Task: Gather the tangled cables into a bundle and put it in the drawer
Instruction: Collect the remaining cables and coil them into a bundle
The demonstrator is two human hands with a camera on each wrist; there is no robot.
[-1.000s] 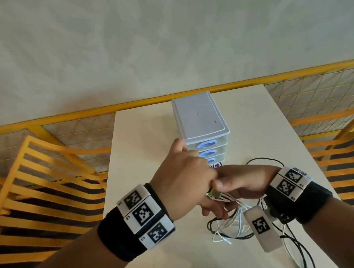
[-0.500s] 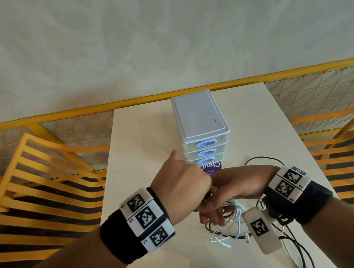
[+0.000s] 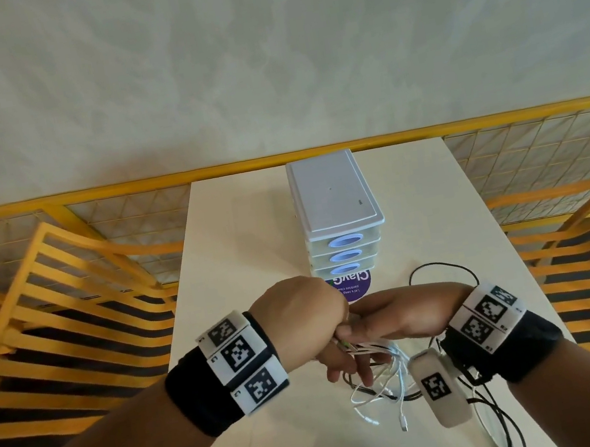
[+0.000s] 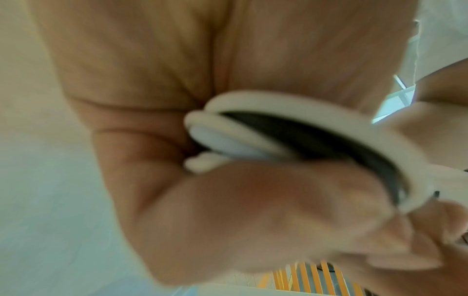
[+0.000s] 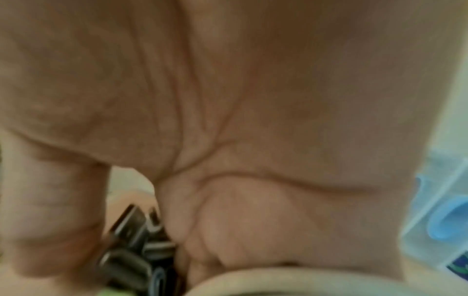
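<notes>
A tangle of white and black cables (image 3: pixel 381 377) lies on the pale table (image 3: pixel 244 256) in front of me. My left hand (image 3: pixel 329 335) grips looped white and black cable (image 4: pixel 303 136) in its curled fingers. My right hand (image 3: pixel 368 332) meets it from the right and holds several metal cable plugs (image 5: pixel 136 240) between thumb and fingers. Loose cable ends hang below both hands. A white three-drawer unit (image 3: pixel 336 208) stands behind the hands with all drawers closed.
A purple round sticker (image 3: pixel 353 286) lies in front of the drawer unit. More black cable (image 3: pixel 439 268) loops to the right and trails off the near table edge. Yellow slatted railings (image 3: pixel 47 326) flank the table on both sides.
Both hands have dropped lower and nearer to me with the cables, moving down from in front of the drawers, which now show fully.
</notes>
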